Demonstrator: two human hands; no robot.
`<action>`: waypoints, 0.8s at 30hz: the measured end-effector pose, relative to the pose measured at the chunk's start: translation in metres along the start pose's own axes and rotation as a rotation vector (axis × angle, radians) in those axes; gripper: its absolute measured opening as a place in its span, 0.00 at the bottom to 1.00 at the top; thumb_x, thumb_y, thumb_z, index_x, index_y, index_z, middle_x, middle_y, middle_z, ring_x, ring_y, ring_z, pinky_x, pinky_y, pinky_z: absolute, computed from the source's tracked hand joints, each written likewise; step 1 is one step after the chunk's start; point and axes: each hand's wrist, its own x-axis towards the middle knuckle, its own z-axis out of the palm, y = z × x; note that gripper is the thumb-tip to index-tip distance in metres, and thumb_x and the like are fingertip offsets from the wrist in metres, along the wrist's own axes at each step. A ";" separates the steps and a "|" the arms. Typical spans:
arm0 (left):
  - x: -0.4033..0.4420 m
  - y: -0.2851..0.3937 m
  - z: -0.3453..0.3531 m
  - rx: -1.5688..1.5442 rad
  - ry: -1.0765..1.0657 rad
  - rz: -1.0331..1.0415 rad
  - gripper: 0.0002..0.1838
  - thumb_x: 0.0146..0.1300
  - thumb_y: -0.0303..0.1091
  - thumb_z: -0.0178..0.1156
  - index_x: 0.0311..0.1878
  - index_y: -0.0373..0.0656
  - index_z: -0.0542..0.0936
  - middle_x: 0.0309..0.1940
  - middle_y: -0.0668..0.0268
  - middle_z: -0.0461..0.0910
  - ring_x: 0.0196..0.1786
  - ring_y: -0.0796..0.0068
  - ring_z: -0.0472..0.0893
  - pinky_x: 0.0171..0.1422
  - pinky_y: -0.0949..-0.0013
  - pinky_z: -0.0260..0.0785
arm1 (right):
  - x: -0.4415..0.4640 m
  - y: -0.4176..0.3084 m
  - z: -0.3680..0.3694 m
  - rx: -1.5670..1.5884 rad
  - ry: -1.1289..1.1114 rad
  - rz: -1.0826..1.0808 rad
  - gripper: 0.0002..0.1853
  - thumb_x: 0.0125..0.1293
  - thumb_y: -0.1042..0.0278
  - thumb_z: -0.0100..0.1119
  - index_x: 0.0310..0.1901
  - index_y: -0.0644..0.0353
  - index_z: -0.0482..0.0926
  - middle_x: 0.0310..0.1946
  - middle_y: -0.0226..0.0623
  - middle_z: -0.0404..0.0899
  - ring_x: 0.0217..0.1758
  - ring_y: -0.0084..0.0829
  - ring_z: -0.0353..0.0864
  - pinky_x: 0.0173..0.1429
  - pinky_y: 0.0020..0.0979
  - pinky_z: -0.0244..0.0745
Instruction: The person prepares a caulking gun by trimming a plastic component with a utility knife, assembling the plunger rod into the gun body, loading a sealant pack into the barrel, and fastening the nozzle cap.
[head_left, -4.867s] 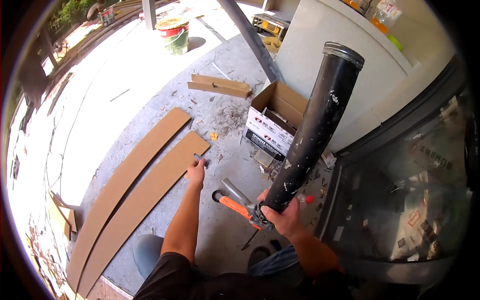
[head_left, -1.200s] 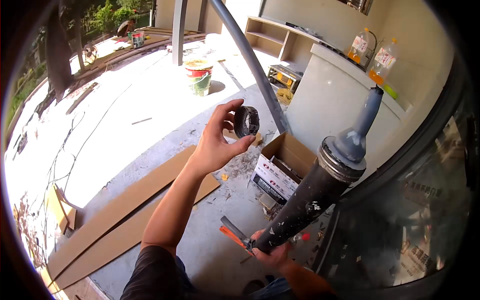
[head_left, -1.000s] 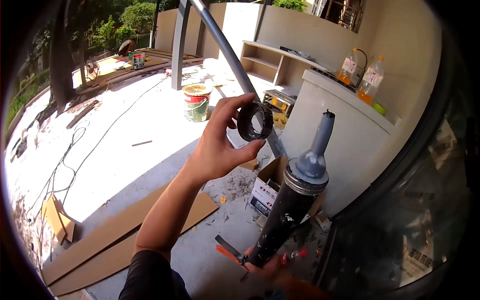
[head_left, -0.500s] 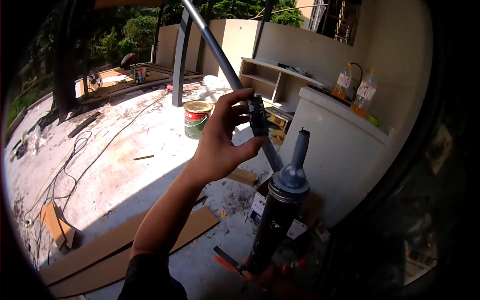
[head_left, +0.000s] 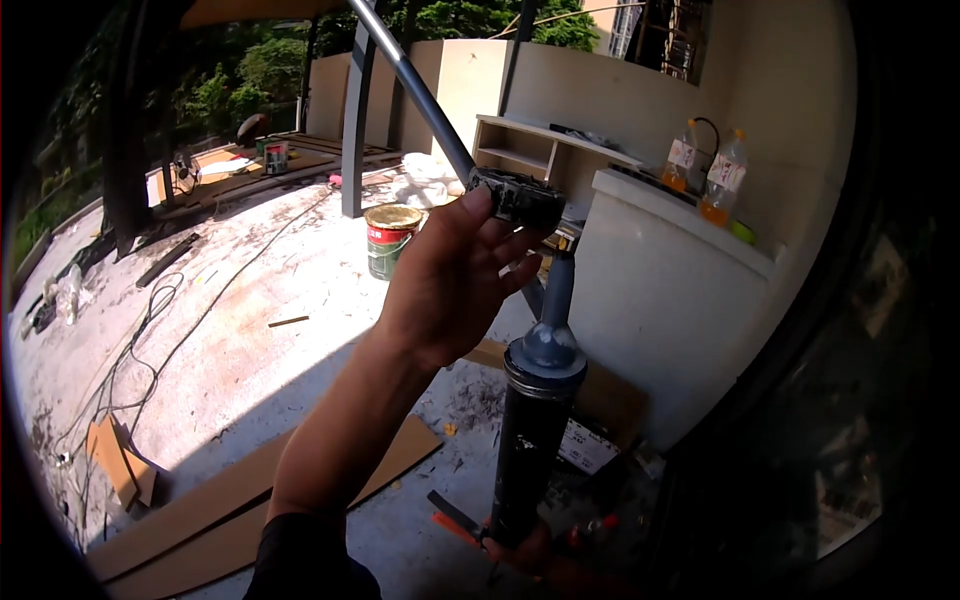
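Note:
Raised near the middle of the view, my left hand grips a black ring-shaped cap between thumb and fingers, its side turned toward me. Just below and right of it stands a caulking gun's black tube, nearly upright, topped by a grey nozzle cone with a dark, smeared tip. My right hand, low and in shadow, is wrapped round the bottom of the tube by the gun's orange handle. Its fingers are partly hidden.
Long brown boards lie on the floor at lower left. Behind are a paint bucket, a slanted grey pole and a white counter with bottles. A cardboard box stands right of the tube; cables lie left.
The nozzle cone is now on the tube, and my left hand has gone from the boards to holding the ring, since turned flatter. The tube is more upright and the view has lifted.

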 end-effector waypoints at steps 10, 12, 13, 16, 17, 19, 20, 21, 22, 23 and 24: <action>-0.012 -0.010 0.005 0.182 0.087 0.094 0.26 0.73 0.56 0.59 0.61 0.45 0.81 0.57 0.63 0.85 0.62 0.68 0.79 0.70 0.63 0.63 | -0.001 0.004 0.001 -0.112 -0.013 0.159 0.33 0.52 0.52 0.83 0.53 0.65 0.79 0.40 0.44 0.86 0.41 0.38 0.87 0.44 0.42 0.83; -0.015 -0.012 0.003 0.252 0.128 0.138 0.28 0.74 0.56 0.57 0.64 0.43 0.80 0.59 0.59 0.85 0.62 0.64 0.80 0.70 0.63 0.65 | -0.001 0.002 0.001 -0.105 -0.002 0.138 0.33 0.52 0.52 0.82 0.52 0.65 0.79 0.39 0.44 0.86 0.40 0.39 0.87 0.43 0.42 0.83; -0.017 -0.013 0.002 0.285 0.145 0.115 0.29 0.74 0.57 0.57 0.65 0.43 0.79 0.60 0.59 0.85 0.62 0.64 0.79 0.71 0.63 0.64 | -0.001 0.001 0.001 -0.149 -0.002 0.095 0.32 0.53 0.52 0.82 0.52 0.65 0.79 0.38 0.44 0.86 0.39 0.38 0.87 0.43 0.41 0.83; -0.024 -0.020 0.007 0.336 0.190 0.088 0.33 0.71 0.58 0.59 0.66 0.40 0.78 0.57 0.58 0.85 0.59 0.65 0.81 0.66 0.63 0.68 | 0.001 0.002 0.000 -0.151 0.001 0.034 0.32 0.54 0.52 0.82 0.51 0.66 0.78 0.37 0.44 0.85 0.38 0.38 0.86 0.42 0.41 0.83; -0.029 -0.021 0.008 0.361 0.155 0.060 0.33 0.71 0.58 0.59 0.65 0.38 0.77 0.55 0.58 0.84 0.56 0.66 0.82 0.62 0.64 0.70 | 0.001 0.003 0.000 -0.129 0.003 0.026 0.32 0.54 0.52 0.81 0.51 0.66 0.78 0.36 0.43 0.85 0.37 0.37 0.86 0.42 0.41 0.83; -0.037 -0.025 0.014 0.398 0.115 0.034 0.34 0.70 0.57 0.61 0.65 0.34 0.75 0.49 0.57 0.83 0.49 0.69 0.83 0.52 0.67 0.76 | 0.002 0.003 -0.002 -0.135 -0.003 0.004 0.32 0.54 0.52 0.81 0.52 0.67 0.78 0.36 0.43 0.84 0.38 0.36 0.86 0.42 0.41 0.83; -0.041 -0.028 0.010 0.362 0.085 -0.011 0.35 0.70 0.56 0.61 0.66 0.33 0.72 0.49 0.57 0.83 0.50 0.69 0.83 0.54 0.66 0.77 | 0.003 0.002 -0.002 -0.163 -0.009 -0.011 0.33 0.55 0.51 0.81 0.52 0.67 0.78 0.36 0.43 0.84 0.38 0.36 0.86 0.42 0.41 0.83; -0.044 -0.032 0.010 0.351 0.093 -0.011 0.37 0.69 0.56 0.62 0.67 0.33 0.72 0.50 0.56 0.83 0.51 0.68 0.83 0.55 0.65 0.77 | 0.003 0.001 -0.002 -0.161 -0.008 -0.006 0.33 0.55 0.51 0.81 0.52 0.67 0.78 0.36 0.43 0.84 0.38 0.36 0.86 0.42 0.41 0.83; -0.047 -0.037 0.010 0.339 0.101 -0.011 0.38 0.69 0.57 0.62 0.67 0.33 0.71 0.51 0.56 0.82 0.52 0.68 0.83 0.56 0.65 0.77 | 0.003 -0.001 -0.001 -0.125 0.003 0.011 0.33 0.55 0.51 0.81 0.52 0.67 0.77 0.36 0.43 0.84 0.39 0.35 0.86 0.42 0.41 0.83; -0.051 -0.041 0.008 0.339 0.102 -0.016 0.38 0.69 0.57 0.62 0.67 0.33 0.71 0.51 0.56 0.82 0.52 0.68 0.83 0.56 0.65 0.77 | 0.003 -0.002 -0.001 -0.090 0.015 0.028 0.33 0.54 0.50 0.81 0.52 0.66 0.77 0.37 0.43 0.84 0.40 0.35 0.86 0.43 0.41 0.82; -0.054 -0.045 0.006 0.322 0.095 -0.040 0.40 0.68 0.58 0.63 0.68 0.32 0.70 0.53 0.55 0.82 0.53 0.67 0.83 0.58 0.65 0.77 | 0.003 -0.005 -0.001 -0.086 0.015 0.030 0.33 0.54 0.50 0.81 0.52 0.66 0.77 0.37 0.43 0.84 0.40 0.35 0.86 0.43 0.41 0.82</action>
